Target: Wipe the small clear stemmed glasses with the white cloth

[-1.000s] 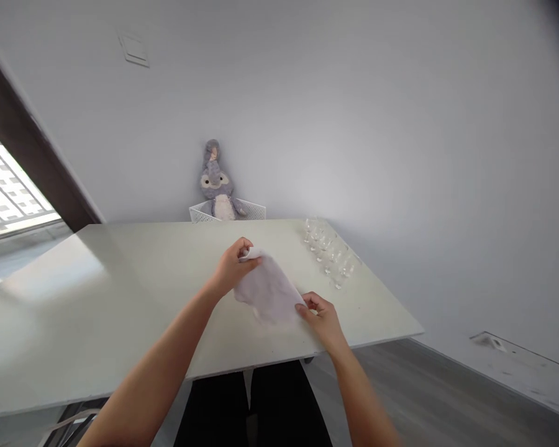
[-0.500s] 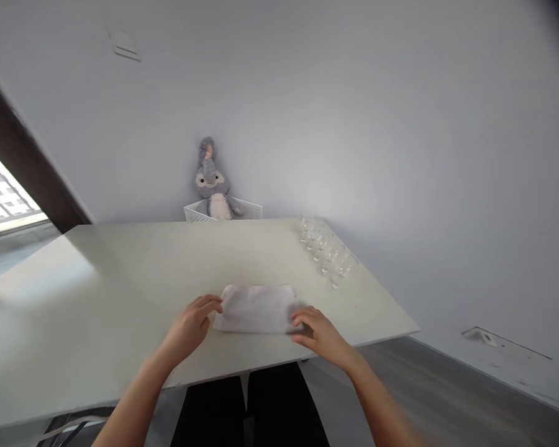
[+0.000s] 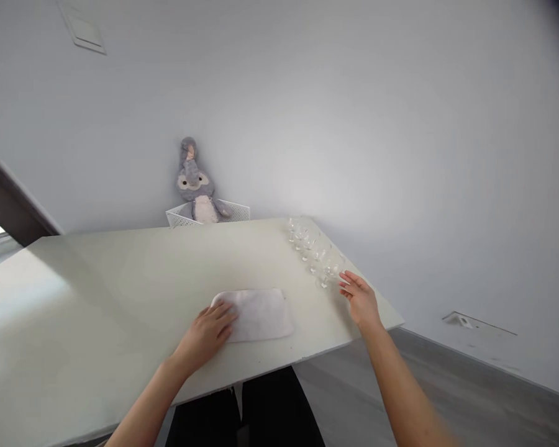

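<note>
A folded white cloth (image 3: pixel 261 315) lies flat near the front edge of the white table (image 3: pixel 168 273). On the cloth's left end rests my left hand (image 3: pixel 209 332), open, its fingers spread flat. Several clear stemmed glasses stand in a slanting row along the table's right side. My right hand (image 3: pixel 359 300) is open beside the nearest glass (image 3: pixel 333 268), fingertips close to its right side. Whether they touch the glass I cannot tell.
At the table's back edge a grey plush toy (image 3: pixel 196 186) sits in a white perforated basket (image 3: pixel 240 212). A pale wall (image 3: pixel 377 124) rises behind the table and on the right.
My right hand has left the cloth's right end and moved up and right to the glasses. My left hand now lies further onto the cloth. The camera view has turned slightly right.
</note>
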`<state>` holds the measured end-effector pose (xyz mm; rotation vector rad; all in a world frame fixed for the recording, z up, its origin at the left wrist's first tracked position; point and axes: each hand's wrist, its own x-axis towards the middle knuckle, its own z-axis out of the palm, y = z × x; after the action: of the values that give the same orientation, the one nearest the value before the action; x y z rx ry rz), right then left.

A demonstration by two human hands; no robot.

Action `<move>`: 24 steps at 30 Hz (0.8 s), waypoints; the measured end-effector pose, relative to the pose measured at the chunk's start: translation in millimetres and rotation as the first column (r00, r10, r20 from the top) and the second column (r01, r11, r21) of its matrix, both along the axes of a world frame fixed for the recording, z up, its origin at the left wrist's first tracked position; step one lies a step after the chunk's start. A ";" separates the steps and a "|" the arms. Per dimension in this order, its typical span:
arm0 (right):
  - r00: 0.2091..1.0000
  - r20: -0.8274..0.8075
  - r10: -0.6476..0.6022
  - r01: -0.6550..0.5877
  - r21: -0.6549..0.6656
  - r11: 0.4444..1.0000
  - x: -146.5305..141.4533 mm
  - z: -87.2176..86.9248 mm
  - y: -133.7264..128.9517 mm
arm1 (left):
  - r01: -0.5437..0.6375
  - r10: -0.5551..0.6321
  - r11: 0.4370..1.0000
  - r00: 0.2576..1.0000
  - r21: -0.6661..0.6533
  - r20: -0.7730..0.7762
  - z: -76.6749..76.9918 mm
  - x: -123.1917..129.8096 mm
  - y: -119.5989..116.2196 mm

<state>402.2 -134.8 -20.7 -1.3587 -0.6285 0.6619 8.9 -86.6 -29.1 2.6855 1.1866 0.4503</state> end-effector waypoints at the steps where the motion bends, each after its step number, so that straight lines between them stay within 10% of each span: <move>1: 1.000 0.011 0.022 -0.021 -0.053 0.998 1.5 -1.8 0.5 | -0.003 0.003 1.000 1.000 -0.008 -0.014 -3.8 -0.4 -3.2; 17: 0.983 0.057 0.176 -0.167 -0.139 0.976 -32.5 -12.4 29.1 | -0.151 0.153 0.980 0.988 0.132 -0.010 -17.5 -17.6 -38.0; 24: 0.942 -0.015 0.336 -0.336 -0.115 0.935 -91.3 -5.1 58.7 | -0.193 0.203 0.968 0.978 0.160 -0.047 -20.3 -16.5 -39.1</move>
<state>311.0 -76.0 -25.9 -1.3728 -0.8479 0.9839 -7.6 -125.7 -49.4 2.7386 1.5066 0.5090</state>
